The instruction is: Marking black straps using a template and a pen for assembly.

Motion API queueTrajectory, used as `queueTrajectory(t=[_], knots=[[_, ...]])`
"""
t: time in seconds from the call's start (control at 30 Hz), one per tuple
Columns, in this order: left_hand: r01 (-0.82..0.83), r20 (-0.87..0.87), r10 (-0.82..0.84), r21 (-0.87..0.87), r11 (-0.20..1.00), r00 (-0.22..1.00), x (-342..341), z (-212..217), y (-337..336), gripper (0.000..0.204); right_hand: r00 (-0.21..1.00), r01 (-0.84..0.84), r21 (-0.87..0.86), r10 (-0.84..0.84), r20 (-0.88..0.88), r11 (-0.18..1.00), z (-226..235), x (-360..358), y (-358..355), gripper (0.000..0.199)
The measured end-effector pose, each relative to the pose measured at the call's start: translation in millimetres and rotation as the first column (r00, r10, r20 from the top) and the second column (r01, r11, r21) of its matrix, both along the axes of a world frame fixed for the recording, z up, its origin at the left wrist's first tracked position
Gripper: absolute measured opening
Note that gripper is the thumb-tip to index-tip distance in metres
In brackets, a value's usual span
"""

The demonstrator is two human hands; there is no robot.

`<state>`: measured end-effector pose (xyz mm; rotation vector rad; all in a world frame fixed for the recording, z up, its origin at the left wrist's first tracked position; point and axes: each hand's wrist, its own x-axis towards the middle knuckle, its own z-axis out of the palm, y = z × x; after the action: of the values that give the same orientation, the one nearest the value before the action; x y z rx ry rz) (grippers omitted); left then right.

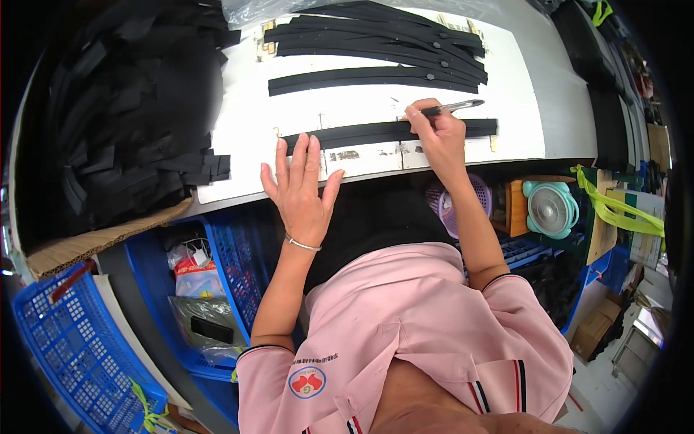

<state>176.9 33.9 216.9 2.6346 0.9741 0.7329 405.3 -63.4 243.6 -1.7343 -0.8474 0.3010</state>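
Two hands; one pen (452, 108); two blue crates; one fan (551, 208); perhaps eight black strips.

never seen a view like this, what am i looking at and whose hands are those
There is one picture, taken by a wide fisheye camera worn on a person's head and looking down, so straight edges bend near the rim. No machine is here: both hands belong to the wearer, whose pink shirt fills the bottom.

The left hand lies flat and open at the near edge of a white table, fingertips at the end of a long black strip. The right hand rests on that strip with its grip closed on a pen. More black strips lie farther back, and a heap of black offcuts sits to the left. Blue crates and a small fan stand below the table.
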Motion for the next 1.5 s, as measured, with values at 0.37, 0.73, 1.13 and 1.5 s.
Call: queueTrajectory(t=[0.37, 0.73, 1.13, 1.5], knots=[[0.002, 0.001, -0.002, 0.005, 1.000, 1.000, 13, 11, -6, 0.062, 0.998, -0.060, -0.108, 0.059, -0.011, 0.992, -1, 6, -6, 0.012], [0.216, 0.346, -0.165, -0.117, 0.969, 0.924, 98, 13, -13, 0.013, 0.999, -0.036, -0.011, 0.036, 0.027, 0.999, -1, 3, -3, 0.014], [0.212, 0.364, -0.155, -0.121, 0.970, 0.918, 103, 14, -13, 0.011, 0.981, -0.148, -0.044, 0.152, 0.124, 0.988, 1, 7, -9, 0.013], [0.200, 0.289, -0.154, -0.135, 0.971, 0.945, 98, 15, -13, 0.014, 0.980, 0.034, 0.138, -0.007, -0.197, 0.990, 18, 74, -63, 0.015]])
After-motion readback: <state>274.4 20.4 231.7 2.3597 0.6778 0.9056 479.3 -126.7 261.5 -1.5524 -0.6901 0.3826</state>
